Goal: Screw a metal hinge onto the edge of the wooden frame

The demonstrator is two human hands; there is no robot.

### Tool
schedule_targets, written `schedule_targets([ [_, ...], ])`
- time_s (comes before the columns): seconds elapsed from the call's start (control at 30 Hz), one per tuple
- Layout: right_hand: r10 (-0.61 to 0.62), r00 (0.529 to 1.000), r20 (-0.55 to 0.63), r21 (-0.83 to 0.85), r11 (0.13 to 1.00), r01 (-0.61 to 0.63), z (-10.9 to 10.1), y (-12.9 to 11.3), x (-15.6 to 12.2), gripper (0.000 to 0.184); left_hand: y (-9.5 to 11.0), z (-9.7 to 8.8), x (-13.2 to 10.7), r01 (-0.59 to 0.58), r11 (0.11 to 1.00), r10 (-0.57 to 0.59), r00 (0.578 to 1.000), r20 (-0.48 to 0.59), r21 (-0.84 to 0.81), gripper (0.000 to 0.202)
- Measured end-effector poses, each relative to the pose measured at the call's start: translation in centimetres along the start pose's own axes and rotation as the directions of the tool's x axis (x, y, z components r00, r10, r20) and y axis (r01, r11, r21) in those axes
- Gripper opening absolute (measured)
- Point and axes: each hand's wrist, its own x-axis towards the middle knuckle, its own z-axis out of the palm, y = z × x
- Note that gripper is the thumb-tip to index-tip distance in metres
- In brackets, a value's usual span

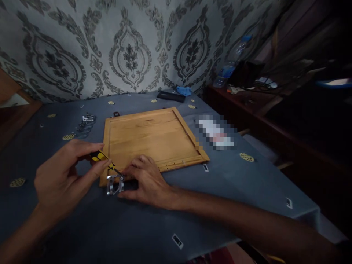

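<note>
My left hand [63, 168] pinches a small yellow-and-black screwdriver [101, 157] between thumb and fingers. Its tip points down and to the right, at a silver metal hinge [115, 184] on the near left corner of a wooden cabinet door [145, 137]. The door lies flat, with a raised frame round its recessed panel. Curled around the hinge's right side, my right hand [150, 183] has its thumb low beside the metal and its fingers on the door's near edge. Those fingers partly hide the spot under the screwdriver tip.
Metal hardware [87, 119] lies at the left on a grey-blue cloth [178, 216]. Behind the door are a black case [171, 96] and a blue crumpled item [183, 90]. A blurred-out object [216, 132] rests at the right. A plastic bottle [227, 71] stands on a dark side table [233, 97].
</note>
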Motion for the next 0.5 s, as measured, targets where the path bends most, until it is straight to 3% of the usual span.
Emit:
schedule_targets([
  [0.07, -0.006, 1.000, -0.002, 0.006, 1.000, 0.006, 0.0, 0.0, 0.0, 0.053, -0.6, 0.0, -0.5, -0.119, 0.992, 0.120, 0.992, 0.034, -0.032, 0.041],
  [0.17, -0.047, 0.999, -0.026, 0.023, 0.999, 0.048, 0.0, 0.3, -0.2, 0.050, -0.8, -0.1, -1.1, -0.156, 0.985, 0.160, 0.985, 0.064, -0.070, 0.046],
  [0.3, -0.104, 0.990, -0.096, 0.032, 0.994, 0.108, 0.4, 0.9, -0.4, 0.043, 0.0, -0.2, -1.2, -0.044, 0.998, 0.047, 0.996, 0.074, -0.044, 0.033],
  [0.5, -0.124, 0.986, -0.114, 0.029, 0.991, 0.128, 0.4, 0.9, -0.4, 0.043, 1.0, -0.5, -1.1, -0.011, 0.999, 0.009, 0.996, 0.089, 0.030, 0.027],
])
